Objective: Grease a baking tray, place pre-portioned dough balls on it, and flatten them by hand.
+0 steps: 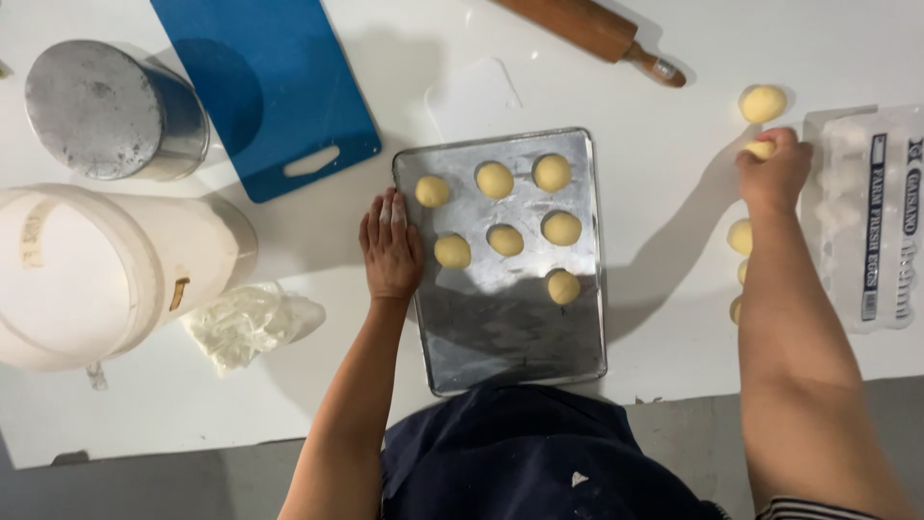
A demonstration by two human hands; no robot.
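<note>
A metal baking tray [500,337] lies on the white table in front of me, with several pale yellow dough balls [495,179] on its far half. My left hand [390,247] rests flat on the tray's left edge, fingers together, holding nothing. My right hand [773,171] reaches to the right of the tray and is closed on one dough ball [760,148]. Another loose ball [762,103] lies just beyond it. More balls [739,236] sit on the table, partly hidden behind my right forearm.
A blue cutting board [269,87] and a wooden rolling pin [597,29] lie at the back. A metal canister [111,111] and a white bucket [87,274] stand at the left, with a crumpled plastic bag [245,323]. A clear egg carton [866,217] lies far right.
</note>
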